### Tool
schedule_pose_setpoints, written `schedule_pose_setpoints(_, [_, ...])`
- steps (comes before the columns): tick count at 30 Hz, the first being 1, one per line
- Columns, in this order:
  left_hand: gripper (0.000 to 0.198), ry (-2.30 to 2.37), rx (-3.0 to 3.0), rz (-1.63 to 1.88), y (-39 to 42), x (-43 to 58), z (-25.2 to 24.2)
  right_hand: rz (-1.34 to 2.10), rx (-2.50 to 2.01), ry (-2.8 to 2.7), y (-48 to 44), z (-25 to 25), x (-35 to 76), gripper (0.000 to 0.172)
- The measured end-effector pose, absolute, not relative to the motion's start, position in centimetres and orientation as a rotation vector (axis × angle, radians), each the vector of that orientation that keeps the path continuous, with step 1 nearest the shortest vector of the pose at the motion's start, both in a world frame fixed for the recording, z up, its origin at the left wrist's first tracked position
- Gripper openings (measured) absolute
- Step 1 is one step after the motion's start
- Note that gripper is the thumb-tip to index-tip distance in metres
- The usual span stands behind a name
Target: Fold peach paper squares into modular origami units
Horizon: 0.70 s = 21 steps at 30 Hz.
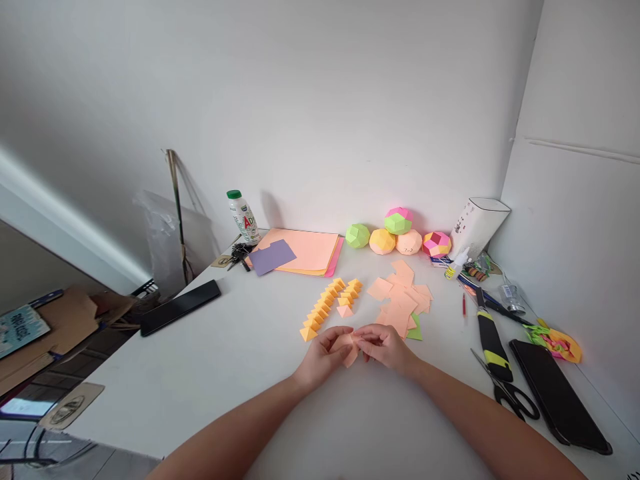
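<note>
A small peach paper piece (351,355) is pinched between my two hands, low over the white table. My left hand (326,357) grips its left side, thumb and fingers together. At its right edge, my right hand (384,347) closes finger and thumb on it; its exact folds are partly hidden by my fingers. Just beyond my hands, folded orange paper pieces (323,308) stand in a long row beside a shorter row (350,291). A single folded peach piece (345,311) sits at the short row's near end. Flat peach paper cutouts (403,300) lie heaped to the right, over a green sheet (415,329).
Paper balls (383,241) sit by the wall. Peach sheets (310,248), a purple card (273,257) and a bottle (243,219) stand back left. Scissors (505,387), a utility knife (493,340), a glue bottle (457,265) and a black phone (557,397) are on the right.
</note>
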<state>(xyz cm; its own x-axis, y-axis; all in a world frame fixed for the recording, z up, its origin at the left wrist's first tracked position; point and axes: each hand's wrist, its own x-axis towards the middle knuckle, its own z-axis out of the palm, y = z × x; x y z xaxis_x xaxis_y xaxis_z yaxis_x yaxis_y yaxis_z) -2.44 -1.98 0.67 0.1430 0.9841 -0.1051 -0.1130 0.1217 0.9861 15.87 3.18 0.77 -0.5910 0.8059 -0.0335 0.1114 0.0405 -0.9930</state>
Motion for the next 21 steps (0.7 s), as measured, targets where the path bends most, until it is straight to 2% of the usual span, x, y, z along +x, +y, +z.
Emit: schedule_pose_setpoints(21, [0.028, 0.987, 1.055, 1.127, -1.77, -2.27, 0.34, 1.478, -0.937, -1.848, 2.95, 0.29, 15.81, 0.028])
